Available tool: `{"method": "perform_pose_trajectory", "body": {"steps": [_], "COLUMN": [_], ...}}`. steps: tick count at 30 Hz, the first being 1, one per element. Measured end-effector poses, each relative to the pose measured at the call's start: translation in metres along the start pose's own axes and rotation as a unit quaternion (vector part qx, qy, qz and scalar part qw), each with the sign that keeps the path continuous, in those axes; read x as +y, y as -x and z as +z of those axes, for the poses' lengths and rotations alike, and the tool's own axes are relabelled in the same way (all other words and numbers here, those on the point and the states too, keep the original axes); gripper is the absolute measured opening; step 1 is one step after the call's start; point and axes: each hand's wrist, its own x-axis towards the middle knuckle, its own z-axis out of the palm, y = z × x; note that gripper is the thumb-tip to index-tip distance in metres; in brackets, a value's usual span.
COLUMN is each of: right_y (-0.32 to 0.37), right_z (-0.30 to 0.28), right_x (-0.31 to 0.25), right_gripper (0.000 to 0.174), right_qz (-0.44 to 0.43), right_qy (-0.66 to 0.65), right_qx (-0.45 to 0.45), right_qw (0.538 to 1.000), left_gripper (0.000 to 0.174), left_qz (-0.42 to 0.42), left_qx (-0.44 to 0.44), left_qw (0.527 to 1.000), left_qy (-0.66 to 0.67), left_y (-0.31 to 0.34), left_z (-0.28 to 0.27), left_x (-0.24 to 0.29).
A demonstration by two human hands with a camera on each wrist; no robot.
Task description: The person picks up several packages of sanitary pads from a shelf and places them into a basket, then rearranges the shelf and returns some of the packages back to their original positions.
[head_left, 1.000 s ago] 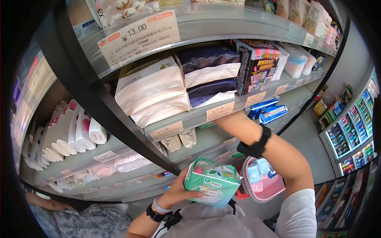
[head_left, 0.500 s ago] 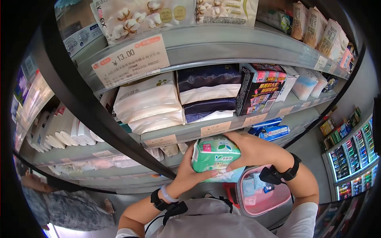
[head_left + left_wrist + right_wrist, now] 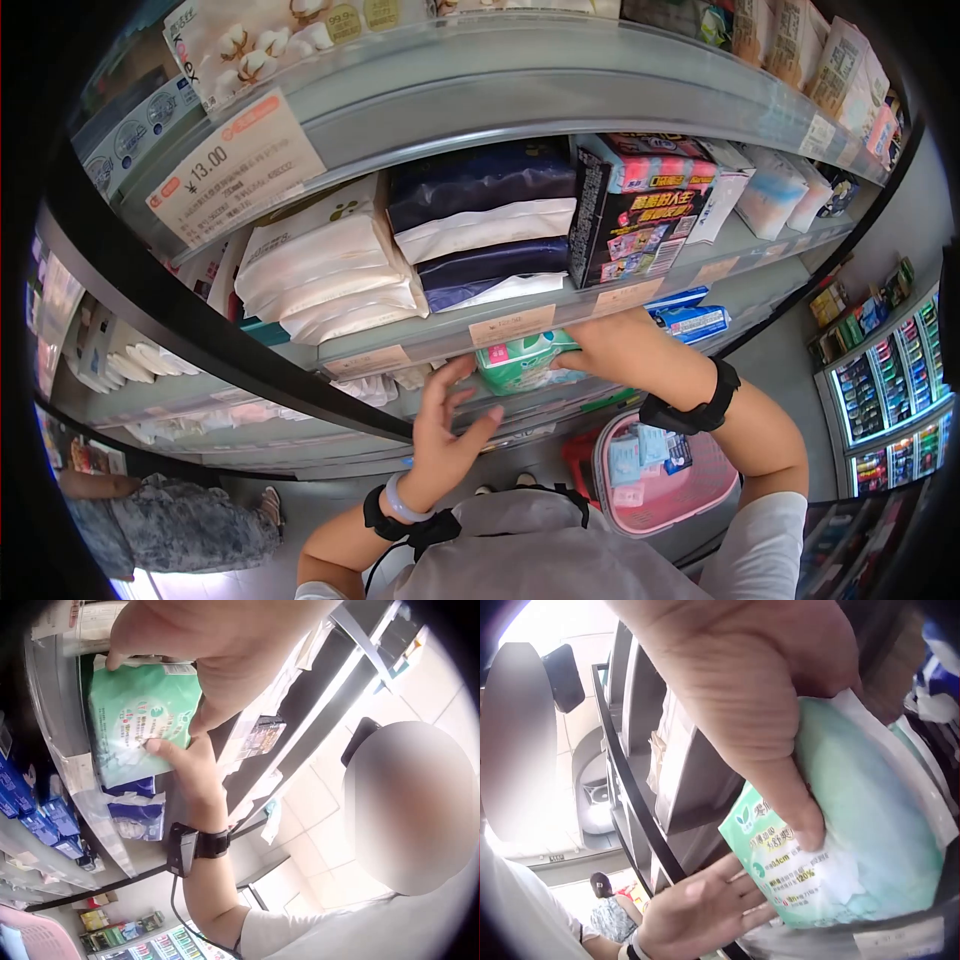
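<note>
Your right hand (image 3: 615, 345) grips the green pack (image 3: 520, 367), thumb across its printed front; your left hand (image 3: 450, 440) is spread beside it, holding nothing. The pack is near the centre of the head view, by the shelf edge (image 3: 440, 343). Guide it level, clear of that edge, and squeeze lightly: the wrapper probably creases easily.

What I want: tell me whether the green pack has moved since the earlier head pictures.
Yes: in the head view, the green pack has moved up toward the price-tagged shelf edge, from well below it to just beneath it.
</note>
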Motion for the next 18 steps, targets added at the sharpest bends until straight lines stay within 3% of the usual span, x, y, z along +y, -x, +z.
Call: {"method": "perform_pose_trajectory", "body": {"steps": [1,2,4,5,8,10,16,18], "right_y": [0.001,0.002,0.002,0.003,0.006,0.009,0.007,0.004], "right_z": [0.0,0.001,0.001,0.001,0.005,0.012,0.014,0.025], "right_x": [-0.002,-0.004,-0.009,-0.012,-0.023,-0.027,-0.024,-0.02], "right_gripper": [0.054,0.054,0.054,0.054,0.049,0.045,0.042,0.042], "right_qz": [-0.021,-0.019,-0.024,-0.023,-0.017,0.007,0.069,0.063], "right_qy": [0.023,0.023,0.027,0.027,0.118,0.175,0.161,0.172], "right_qx": [0.041,0.042,0.072,0.073,0.071,0.118,0.019,0.048], "right_qw": [0.999,0.999,0.997,0.997,0.99,0.977,0.984,0.982], "left_gripper": [0.048,0.048,0.024,0.016,0.013,0.014,0.019,0.024], "left_qz": [-0.002,-0.002,-0.111,-0.103,-0.168,-0.173,-0.189,-0.222], "left_qx": [0.022,0.019,-0.061,-0.09,-0.098,-0.117,-0.15,-0.156], "left_qw": [1.0,1.0,0.989,0.99,0.979,0.975,0.969,0.96], "left_qy": [-0.009,-0.01,0.073,0.043,0.058,0.082,0.059,0.074], "left_y": [0.001,0.002,0.002,-0.003,-0.015,-0.022,-0.039,-0.046], "left_z": [-0.003,-0.006,-0.008,0.0,0.007,0.006,0.011,0.011], "left_x": [0.001,0.002,0.005,0.007,0.004,0.002,0.0,-0.004]}}
